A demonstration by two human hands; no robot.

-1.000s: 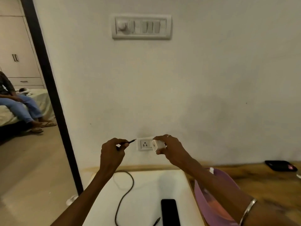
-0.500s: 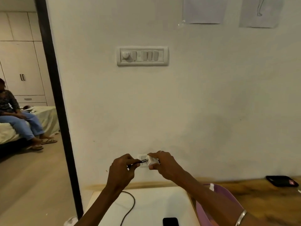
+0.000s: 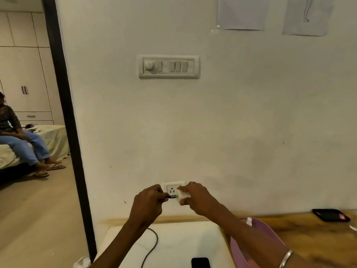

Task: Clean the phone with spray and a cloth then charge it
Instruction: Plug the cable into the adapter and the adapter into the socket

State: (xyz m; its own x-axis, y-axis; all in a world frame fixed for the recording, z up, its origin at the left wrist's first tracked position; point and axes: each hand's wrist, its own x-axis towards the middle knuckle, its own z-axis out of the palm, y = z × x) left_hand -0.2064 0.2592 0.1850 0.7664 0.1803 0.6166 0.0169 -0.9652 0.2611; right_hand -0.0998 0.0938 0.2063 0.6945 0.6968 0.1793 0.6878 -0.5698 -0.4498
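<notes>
A: What lay nearest to us?

B: The phone, dark and flat, on the white table at the lower edge. The black cable curved over the same table, just left of the phone, and a pink basin stood at the right side of it.

A: And our hands?

B: We held them up before the wall. Our left hand had the fingers closed on the cable plug. Our right hand gripped the white charger adapter between thumb and fingers. The plug tip was touching the adapter's side; we could not tell if it was inside.

A: What was behind?

B: The wall socket, just behind the two hands. Higher on the wall was the switch panel. Far right, a black pouch lay on the wooden desk.
</notes>
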